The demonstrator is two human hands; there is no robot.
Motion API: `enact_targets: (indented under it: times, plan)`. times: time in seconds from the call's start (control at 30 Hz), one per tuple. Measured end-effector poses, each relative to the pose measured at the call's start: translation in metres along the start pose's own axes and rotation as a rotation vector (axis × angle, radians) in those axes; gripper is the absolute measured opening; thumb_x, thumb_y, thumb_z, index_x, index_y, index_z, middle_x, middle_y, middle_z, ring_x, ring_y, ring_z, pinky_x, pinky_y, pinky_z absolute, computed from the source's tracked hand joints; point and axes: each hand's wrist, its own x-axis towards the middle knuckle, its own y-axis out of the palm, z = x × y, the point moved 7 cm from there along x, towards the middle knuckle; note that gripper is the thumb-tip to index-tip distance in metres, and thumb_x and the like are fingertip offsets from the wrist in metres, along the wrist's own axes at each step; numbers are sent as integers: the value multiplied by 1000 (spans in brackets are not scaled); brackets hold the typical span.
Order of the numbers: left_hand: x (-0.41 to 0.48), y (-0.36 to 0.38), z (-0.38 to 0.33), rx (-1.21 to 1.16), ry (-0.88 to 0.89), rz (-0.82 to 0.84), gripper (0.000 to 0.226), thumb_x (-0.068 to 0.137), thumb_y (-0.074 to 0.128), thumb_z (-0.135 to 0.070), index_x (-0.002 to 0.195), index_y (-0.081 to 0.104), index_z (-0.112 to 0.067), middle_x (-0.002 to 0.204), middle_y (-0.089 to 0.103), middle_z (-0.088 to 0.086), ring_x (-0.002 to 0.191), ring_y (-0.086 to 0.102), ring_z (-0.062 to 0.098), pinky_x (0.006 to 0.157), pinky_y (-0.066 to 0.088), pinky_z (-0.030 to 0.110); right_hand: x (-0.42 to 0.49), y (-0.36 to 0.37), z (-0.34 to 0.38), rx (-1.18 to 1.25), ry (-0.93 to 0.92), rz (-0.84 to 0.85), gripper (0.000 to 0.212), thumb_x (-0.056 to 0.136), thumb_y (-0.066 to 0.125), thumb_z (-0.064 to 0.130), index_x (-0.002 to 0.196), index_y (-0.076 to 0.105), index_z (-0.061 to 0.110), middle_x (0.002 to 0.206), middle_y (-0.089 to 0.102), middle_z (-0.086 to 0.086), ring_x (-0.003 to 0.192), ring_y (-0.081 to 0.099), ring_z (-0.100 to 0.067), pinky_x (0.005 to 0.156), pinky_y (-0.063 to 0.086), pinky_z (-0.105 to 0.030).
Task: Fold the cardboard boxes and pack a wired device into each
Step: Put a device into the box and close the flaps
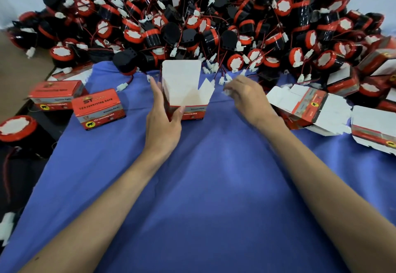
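A: What writing can be read?

B: On the closed red box [99, 109], middle left of the frame: "ST" and "12v reversing", with an elephant on a yellow disc below. The second closed box [56, 95] behind it is blurred.

A: And the one being handled?

B: The open box [184, 93] stands upright at centre on the blue cloth [214, 176], flaps raised, white inside showing. The left hand [164, 120] grips its left wall. The right hand [248, 99] curls among white plugs just right of it; blur hides whether it pinches one. Wired devices [192, 15] heap across the top, and flat boxes [308, 105] lie at right.

Red-and-white box [188, 101], blue cloth [214, 187], black-red devices [192, 15].
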Motion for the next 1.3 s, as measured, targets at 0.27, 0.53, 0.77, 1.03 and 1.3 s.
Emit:
enact_targets:
  times: [0.27, 0.53, 0.77, 1.03, 1.3]
  plan:
    - [-22, -15, -43, 125, 365, -271, 56, 86, 63, -17, 136, 43, -1, 131, 33, 4, 128, 35, 19, 110, 30, 27, 28, -110, 42, 274, 20, -266, 28, 89, 64, 25, 83, 64, -3, 70, 66, -15, 52, 53, -19, 56, 45, -31]
    - [-41, 25, -53, 117, 546, 338, 58, 81, 63, -54, 121, 54, -13, 112, 52, -5, 101, 54, 9, 93, 43, 20, 19, -102, 83, 878, 47, -83, 10, 94, 59, 9, 91, 49, 9, 60, 62, -2, 38, 56, -15, 41, 41, -21]
    - [-40, 26, -47, -56, 422, 406, 55, 70, 77, -46, 112, 43, -37, 102, 61, -16, 93, 58, -2, 82, 41, 7, 18, -97, 59, 1248, 251, -261, 10, 96, 53, 1, 96, 43, 5, 76, 59, -12, 58, 65, -19, 60, 52, -22]
    - [-25, 6, -36, -361, 175, 92, 51, 72, 70, -43, 114, 44, -35, 98, 61, -28, 89, 64, 7, 78, 54, 30, 20, -98, 79, 1068, 25, -187, 7, 91, 60, 0, 96, 62, 4, 82, 60, -8, 80, 66, -17, 88, 55, -36]
    - [-15, 5, -28, -652, -11, 42, 45, 89, 36, -53, 92, 50, -11, 57, 55, -9, 45, 46, 10, 45, 35, 23, 5, -57, 113, 1105, -92, 404, 11, 84, 66, -3, 90, 69, 7, 78, 68, -12, 68, 69, -10, 67, 51, -19]
